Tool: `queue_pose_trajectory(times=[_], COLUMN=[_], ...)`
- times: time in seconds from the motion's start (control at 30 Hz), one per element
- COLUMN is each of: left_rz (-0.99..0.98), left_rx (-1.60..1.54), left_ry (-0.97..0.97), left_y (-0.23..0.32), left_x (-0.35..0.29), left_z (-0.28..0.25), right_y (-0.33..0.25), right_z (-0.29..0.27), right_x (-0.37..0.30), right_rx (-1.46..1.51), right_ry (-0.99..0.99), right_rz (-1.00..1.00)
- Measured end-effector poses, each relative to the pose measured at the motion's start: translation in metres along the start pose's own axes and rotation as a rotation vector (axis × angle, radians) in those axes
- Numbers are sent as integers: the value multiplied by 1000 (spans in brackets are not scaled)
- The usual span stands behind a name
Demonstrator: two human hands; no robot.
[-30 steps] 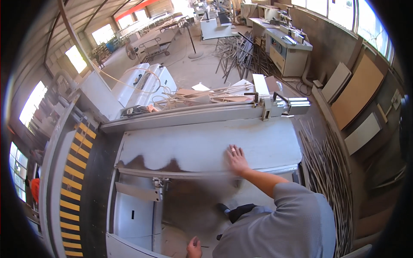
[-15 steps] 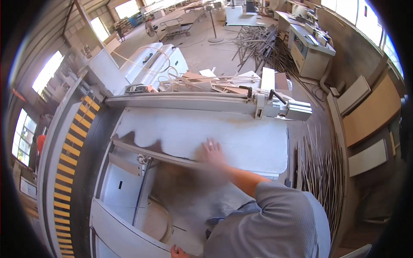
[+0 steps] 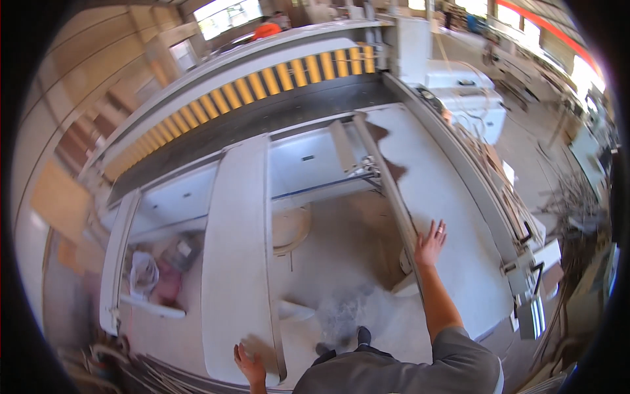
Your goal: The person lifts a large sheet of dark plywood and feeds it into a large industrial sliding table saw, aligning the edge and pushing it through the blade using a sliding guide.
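My right hand (image 3: pixel 430 244) lies at the inner edge of the right-hand pale support table (image 3: pixel 453 197), fingers spread, a ring on one finger. It holds nothing. Dark brown dust patches (image 3: pixel 394 169) mark that table's far inner edge. My left hand (image 3: pixel 250 365) is at the near end of the middle pale support table (image 3: pixel 239 249), with its fingers apart and nothing in them. Whether it touches that surface or hovers just over it, I cannot tell. Between the two tables is an open gap over the dusty floor (image 3: pixel 341 262), where my feet stand.
A long machine beam with yellow and black stripes (image 3: pixel 282 75) crosses the far side. A metal fence rail (image 3: pixel 453 154) borders the right table, with wood offcuts (image 3: pixel 502 167) beyond. A narrow support arm (image 3: pixel 118 262) stands left, near a white bag (image 3: pixel 143 274) on the floor.
My view has swung left, bringing the middle table and striped beam into sight. My right hand is still on the right table. My left hand now shows more fully. The dust cloud has thinned.
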State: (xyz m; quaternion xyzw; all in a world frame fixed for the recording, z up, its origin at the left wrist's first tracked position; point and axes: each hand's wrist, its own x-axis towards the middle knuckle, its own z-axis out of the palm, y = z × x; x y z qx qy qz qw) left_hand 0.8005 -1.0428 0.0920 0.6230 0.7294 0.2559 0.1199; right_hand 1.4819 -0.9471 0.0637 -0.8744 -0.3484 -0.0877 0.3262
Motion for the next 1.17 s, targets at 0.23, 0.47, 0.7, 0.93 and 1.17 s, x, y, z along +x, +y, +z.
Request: queue_pose_trajectory(times=[0.23, 0.47, 0.7, 0.93, 1.17], left_rz=[-375, -882, -810, -1017, 218], left_rx=[188, -178, 156, 177, 717], left_ry=[188, -124, -904, -1112, -497], left_y=[-89, -212, -308, -342, -463], left_x=[-157, -288, -551, -615, -622], left_z=[-40, -35, -11, -70, -65], right_y=[-72, -270, -369, -380, -456], right_z=[32, -7, -31, -20, -3], right_x=[-71, -263, -431, -457, -480], right_rx=[49, 458, 460, 440, 423], right_ry=[-58, -449, -678, -601, -622], right_rz=[-349, -816, -1090, -1028, -982])
